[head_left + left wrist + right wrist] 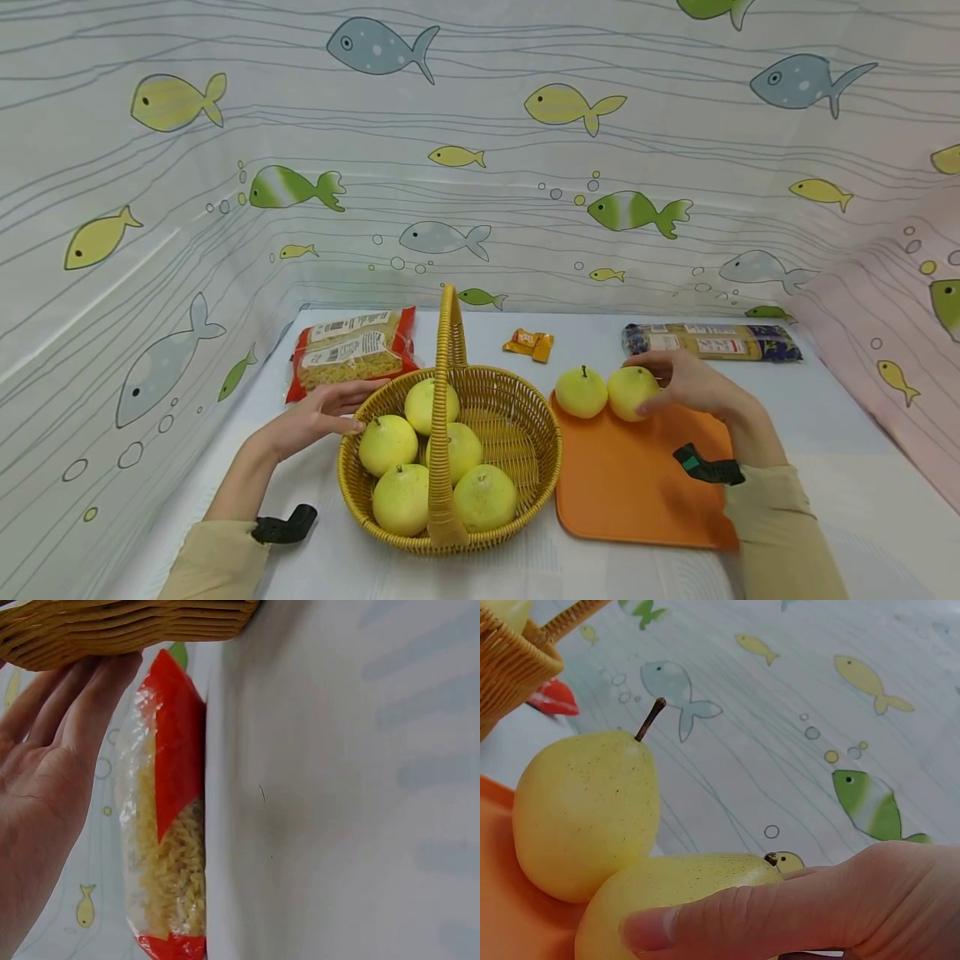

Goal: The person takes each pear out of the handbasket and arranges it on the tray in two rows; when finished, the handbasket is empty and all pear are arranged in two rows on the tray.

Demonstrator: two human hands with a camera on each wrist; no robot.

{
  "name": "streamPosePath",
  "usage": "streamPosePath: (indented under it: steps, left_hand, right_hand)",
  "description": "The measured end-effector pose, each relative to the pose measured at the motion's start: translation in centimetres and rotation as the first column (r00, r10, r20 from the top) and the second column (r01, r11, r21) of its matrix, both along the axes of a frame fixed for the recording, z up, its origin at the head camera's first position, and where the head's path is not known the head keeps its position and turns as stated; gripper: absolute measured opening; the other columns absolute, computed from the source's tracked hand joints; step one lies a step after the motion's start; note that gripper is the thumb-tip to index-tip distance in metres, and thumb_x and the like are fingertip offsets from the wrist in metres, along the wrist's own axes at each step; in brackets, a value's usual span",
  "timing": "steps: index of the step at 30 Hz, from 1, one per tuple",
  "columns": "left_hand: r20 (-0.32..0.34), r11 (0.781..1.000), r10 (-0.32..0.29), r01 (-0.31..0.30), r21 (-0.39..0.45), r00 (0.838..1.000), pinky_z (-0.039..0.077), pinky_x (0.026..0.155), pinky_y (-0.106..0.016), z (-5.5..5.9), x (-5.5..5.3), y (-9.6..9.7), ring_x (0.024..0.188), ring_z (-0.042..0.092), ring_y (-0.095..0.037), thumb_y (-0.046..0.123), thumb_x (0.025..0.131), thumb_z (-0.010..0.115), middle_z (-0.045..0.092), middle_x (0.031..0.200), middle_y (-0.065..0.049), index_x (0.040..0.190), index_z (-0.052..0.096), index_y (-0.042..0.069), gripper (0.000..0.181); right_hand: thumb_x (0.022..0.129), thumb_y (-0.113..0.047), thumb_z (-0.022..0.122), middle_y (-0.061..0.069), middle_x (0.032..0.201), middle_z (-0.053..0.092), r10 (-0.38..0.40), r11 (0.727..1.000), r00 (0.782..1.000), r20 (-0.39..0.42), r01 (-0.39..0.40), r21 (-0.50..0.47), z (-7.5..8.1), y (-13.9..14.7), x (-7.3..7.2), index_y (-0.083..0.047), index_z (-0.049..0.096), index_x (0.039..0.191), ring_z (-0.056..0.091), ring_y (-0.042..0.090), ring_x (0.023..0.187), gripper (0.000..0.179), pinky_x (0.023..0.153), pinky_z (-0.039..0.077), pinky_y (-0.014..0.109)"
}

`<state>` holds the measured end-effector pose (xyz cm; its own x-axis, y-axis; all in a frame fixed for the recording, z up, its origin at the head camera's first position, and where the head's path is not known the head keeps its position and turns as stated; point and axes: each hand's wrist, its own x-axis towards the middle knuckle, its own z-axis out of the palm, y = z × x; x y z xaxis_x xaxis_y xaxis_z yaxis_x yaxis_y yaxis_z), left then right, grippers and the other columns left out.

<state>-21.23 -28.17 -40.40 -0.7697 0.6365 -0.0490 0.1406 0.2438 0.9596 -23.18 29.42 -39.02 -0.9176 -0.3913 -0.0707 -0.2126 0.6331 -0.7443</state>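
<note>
A wicker basket point(551, 467) with a tall handle holds several yellow-green pears point(401, 500). My left hand point(330, 410) is at the basket's left side; its fingers point(97, 697) lie fairly straight against the outer wall, and the thumb is by the rim. On the orange tray point(637, 500), near its back edge, are two more pears. My right hand point(686, 385) grips the right one, a pear point(630, 393), with the thumb point(652, 930) on its near side and the fingers mostly hidden behind it. The other pear point(585, 814) touches it on the left, stem up.
Behind the left hand lies a red-and-clear bag of pasta point(352, 350). Small orange wrapped sweets point(529, 343) lie at the back middle. A long pack of spaghetti point(712, 342) is behind the tray. A fish-patterned curtain point(480, 200) encloses the table's back and sides.
</note>
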Motion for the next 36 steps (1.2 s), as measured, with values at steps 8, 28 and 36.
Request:
streamPosePath:
  steps: [8,28,36]
  left_hand:
    - [0.002,1.0,0.015,-0.015,-0.018,1.0,0.044,0.101,-0.02,0.22,-0.09,0.16,0.131,0.05,0.002,0.008,0.095,0.061,0.037,0.157,-0.022,0.153,0.038,0.004,0.062]
    - [-0.03,0.999,0.022,-0.023,-0.036,0.999,0.046,0.1,-0.02,-0.08,-0.04,-0.03,0.127,0.053,0.001,0.009,0.094,0.062,0.039,0.154,-0.026,0.152,0.039,0.001,0.063]
    - [-0.043,0.999,0.015,-0.017,-0.045,0.999,0.048,0.098,-0.022,-0.02,-0.05,-0.01,0.126,0.053,0.002,0.009,0.094,0.062,0.04,0.154,-0.026,0.153,0.038,0.002,0.064]
  right_hand:
    - [0.073,-0.023,0.089,0.017,0.136,0.06,0.007,1.0,1.0,0.005,-0.007,-0.011,-0.26,0.17,-0.12,-0.006,0.058,0.138,0.059,0.035,0.12,0.074,0.099,0.048,0.048]
    - [0.076,-0.023,0.088,0.015,0.141,0.056,0.074,0.997,0.996,0.044,-0.073,-0.028,-1.01,0.45,-0.34,-0.005,0.051,0.144,0.055,0.032,0.124,0.08,0.102,0.046,0.039]
    - [0.077,-0.024,0.087,0.016,0.143,0.055,0.079,0.997,0.996,0.045,-0.079,-0.016,-1.01,0.6,-0.17,-0.005,0.049,0.146,0.054,0.033,0.126,0.081,0.106,0.043,0.049]
